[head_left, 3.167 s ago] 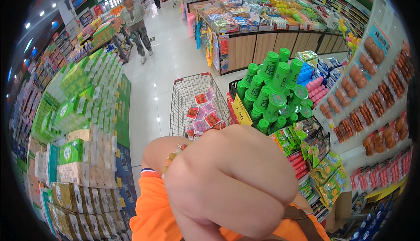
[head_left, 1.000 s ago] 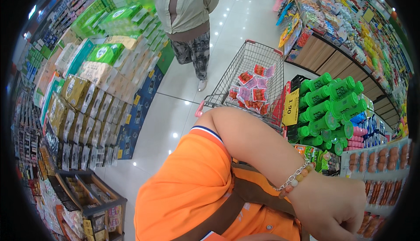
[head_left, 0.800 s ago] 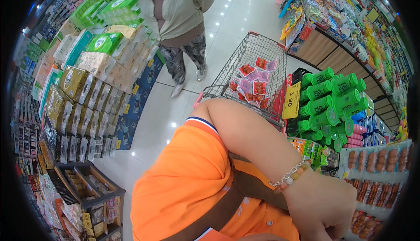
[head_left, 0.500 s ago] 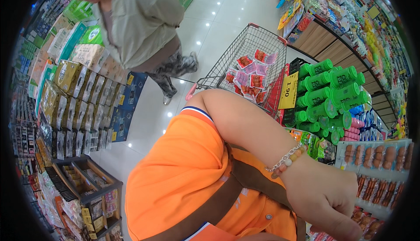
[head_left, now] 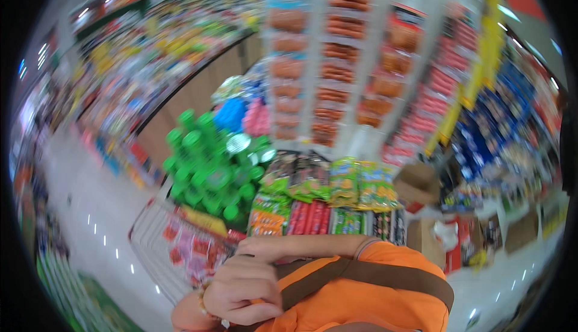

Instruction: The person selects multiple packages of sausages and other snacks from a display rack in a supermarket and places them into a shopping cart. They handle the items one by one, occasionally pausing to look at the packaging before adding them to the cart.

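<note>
My left hand (head_left: pixel 241 290), with a beaded bracelet, is curled low in front of my orange shirt; whatever it may hold is hidden. My right hand (head_left: pixel 259 247) lies just beyond it, its forearm crossing horizontally from the right; its fingers are blurred and partly covered by my left hand. Both are near the shopping cart (head_left: pixel 138 235), which carries red and pink packets (head_left: pixel 198 250). Green cylindrical containers (head_left: pixel 211 175) are stacked beside the cart, with bagged snacks (head_left: pixel 361 181) just beyond my arms.
Hanging strips of packaged snacks (head_left: pixel 340 55) face me. Blue packets (head_left: pixel 487 133) and cardboard boxes (head_left: pixel 415 187) are at right. A wood-sided display (head_left: pixel 180 103) of colourful goods is back left, beside the tiled floor (head_left: pixel 96 211). The frame is motion-blurred.
My view has swung right toward the hanging snack strips. The walking person has left the view. My left hand has come from the lower right to lower centre, and my right hand has appeared.
</note>
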### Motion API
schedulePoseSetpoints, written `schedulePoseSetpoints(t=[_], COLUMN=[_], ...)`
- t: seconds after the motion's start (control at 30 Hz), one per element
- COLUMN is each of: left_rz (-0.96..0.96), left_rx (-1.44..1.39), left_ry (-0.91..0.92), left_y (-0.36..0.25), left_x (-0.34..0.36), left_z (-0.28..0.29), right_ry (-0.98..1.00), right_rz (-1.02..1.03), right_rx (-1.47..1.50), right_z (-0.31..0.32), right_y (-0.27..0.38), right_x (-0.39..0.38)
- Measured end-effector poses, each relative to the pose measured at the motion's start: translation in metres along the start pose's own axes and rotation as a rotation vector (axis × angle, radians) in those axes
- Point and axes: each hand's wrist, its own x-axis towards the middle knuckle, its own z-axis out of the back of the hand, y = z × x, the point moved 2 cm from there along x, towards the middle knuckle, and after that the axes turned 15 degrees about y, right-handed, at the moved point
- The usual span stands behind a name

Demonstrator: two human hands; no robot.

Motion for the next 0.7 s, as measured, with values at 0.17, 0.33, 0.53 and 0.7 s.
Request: schedulePoseSetpoints(t=[0.17,0.33,0.53,0.7], left_rz=[0.054,0.209,0.299,0.485], left_rx=[-0.107,-0.244,-0.354,-0.467], left_ry=[-0.11,-0.299,-0.542,-0.77], left_y=[0.028,0.06,0.093,0.12], left_x=[-0.012,-0.034,-0.071,-0.117], left_z=[0.0,-0.004,-0.01,-0.032], right_ry=[-0.388,-0.937,-1.262,-1.273], right_rz=[-0.15,-0.367,-0.672,-0.789], right_rx=[-0.203,-0.516,-0.364,-0.315], right_z=[0.108,0.192,0.219,0.195], right_y=[0.069,0.086,0.07,0.035], right_x=[-0.053,-0.143,-0.226,-0.243])
